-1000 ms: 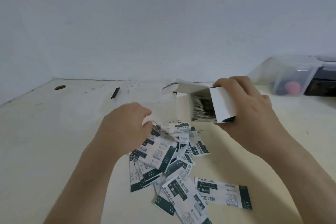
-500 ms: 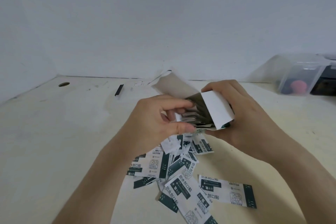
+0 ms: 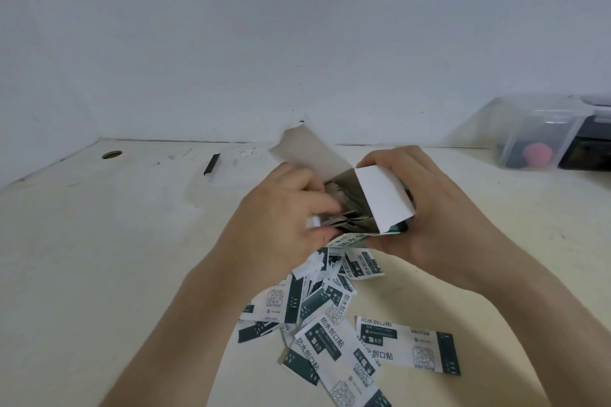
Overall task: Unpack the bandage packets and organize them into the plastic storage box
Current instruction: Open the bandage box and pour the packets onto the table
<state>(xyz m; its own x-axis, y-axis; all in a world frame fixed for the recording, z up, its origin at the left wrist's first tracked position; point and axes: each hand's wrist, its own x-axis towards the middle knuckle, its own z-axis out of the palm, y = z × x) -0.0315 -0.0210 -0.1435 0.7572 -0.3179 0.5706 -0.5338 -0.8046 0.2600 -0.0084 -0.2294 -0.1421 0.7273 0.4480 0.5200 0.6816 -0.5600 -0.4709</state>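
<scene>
The right hand (image 3: pixel 439 208) grips the open carton (image 3: pixel 383 198) above the counter (image 3: pixel 99 241). The left hand (image 3: pixel 281 225) pinches packets (image 3: pixel 345 225) at the carton's mouth. A loose pile (image 3: pixel 330 340) lies below, nearer. The clear storage box (image 3: pixel 535 135) stands far right.

We see white packets (image 3: pixel 406 345) with dark green bands and white lettering, a white carton (image 3: pixel 380 201) grey-brown inside, a cream table (image 3: pixel 99 258), a clear box (image 3: pixel 529 129) around a pink lump (image 3: pixel 537 155).
</scene>
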